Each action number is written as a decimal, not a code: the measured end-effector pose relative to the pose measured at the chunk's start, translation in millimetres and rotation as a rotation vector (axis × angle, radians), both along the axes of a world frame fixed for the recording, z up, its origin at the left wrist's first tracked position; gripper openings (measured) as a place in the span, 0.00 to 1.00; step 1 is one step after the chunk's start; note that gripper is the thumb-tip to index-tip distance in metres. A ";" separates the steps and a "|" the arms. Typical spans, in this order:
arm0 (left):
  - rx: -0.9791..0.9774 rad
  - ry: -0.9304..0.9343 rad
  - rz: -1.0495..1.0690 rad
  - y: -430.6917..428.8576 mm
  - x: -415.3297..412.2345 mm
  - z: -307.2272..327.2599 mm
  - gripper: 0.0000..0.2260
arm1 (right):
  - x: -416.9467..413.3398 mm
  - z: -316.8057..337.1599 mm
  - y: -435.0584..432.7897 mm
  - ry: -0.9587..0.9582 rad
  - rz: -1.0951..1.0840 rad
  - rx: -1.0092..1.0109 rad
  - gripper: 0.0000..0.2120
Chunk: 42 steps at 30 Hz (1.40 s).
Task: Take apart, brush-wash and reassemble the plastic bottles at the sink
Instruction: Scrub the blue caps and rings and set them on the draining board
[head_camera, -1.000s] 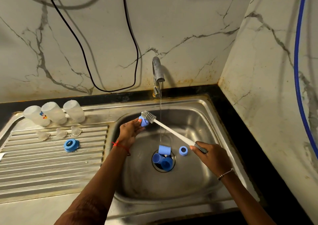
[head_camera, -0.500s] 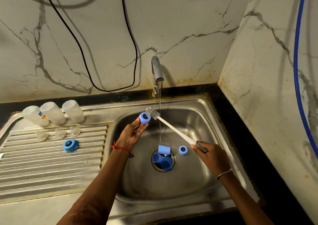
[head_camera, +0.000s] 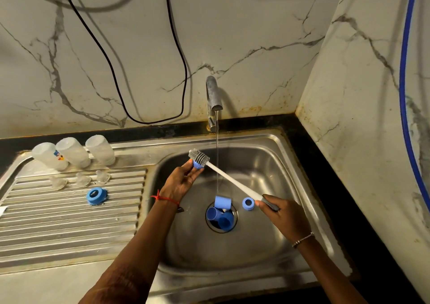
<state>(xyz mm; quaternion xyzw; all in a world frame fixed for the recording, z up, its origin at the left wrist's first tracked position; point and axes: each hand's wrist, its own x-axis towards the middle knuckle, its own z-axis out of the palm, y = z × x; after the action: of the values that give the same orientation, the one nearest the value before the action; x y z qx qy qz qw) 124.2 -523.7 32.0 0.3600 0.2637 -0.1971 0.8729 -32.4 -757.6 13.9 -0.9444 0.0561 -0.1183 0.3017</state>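
- A steel sink (head_camera: 267, 164) sits in a marble-walled corner, and the tap (head_camera: 213, 94) runs a thin stream into it.
- The left hand (head_camera: 183, 182), palm turned up, pinches a blue cap (head_camera: 197, 164) at its fingertips, left of the stream.
- The right hand (head_camera: 279, 215) grips the brush (head_camera: 232, 180) by its grey handle. The shaft slants up-left and the bristle head is against the cap.
- Three clear bottles (head_camera: 74, 152) lie on the drainboard (head_camera: 69, 222).

Steel drainboard (head_camera: 69, 222) bears three clear bottles (head_camera: 74, 152), three clear teats (head_camera: 82, 180), one blue collar (head_camera: 95, 195); basin (head_camera: 267, 164) holds blue caps (head_camera: 221, 215).
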 end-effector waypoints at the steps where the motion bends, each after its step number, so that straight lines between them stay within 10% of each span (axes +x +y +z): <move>1: -0.004 0.013 0.017 1.2 1.9 0.6 0.16 | -1.9 0.2 -1.6 0.008 0.011 0.001 0.19; 23: 0.310 -0.227 -0.143 10.2 9.0 -20.0 0.07 | 7.0 7.5 -17.9 0.111 0.000 -0.153 0.18; 30: 0.406 -0.248 -0.227 9.7 8.9 -24.4 0.09 | 4.9 -8.1 -38.2 0.167 0.128 0.154 0.19; 36: 0.082 -0.065 -0.083 -3.6 4.4 -17.3 0.10 | -2.9 -13.9 -47.4 0.097 0.034 0.354 0.28; 42: 0.515 -0.296 -0.076 -1.1 2.1 -37.6 0.18 | -7.0 -12.9 -54.8 0.085 0.036 0.228 0.19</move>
<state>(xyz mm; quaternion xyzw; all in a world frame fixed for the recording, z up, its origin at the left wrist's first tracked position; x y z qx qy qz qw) 126.3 -524.8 -5.7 0.6041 0.1612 -0.1016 0.7738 -39.4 -812.4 1.0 -0.9090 0.0649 -0.0656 0.4066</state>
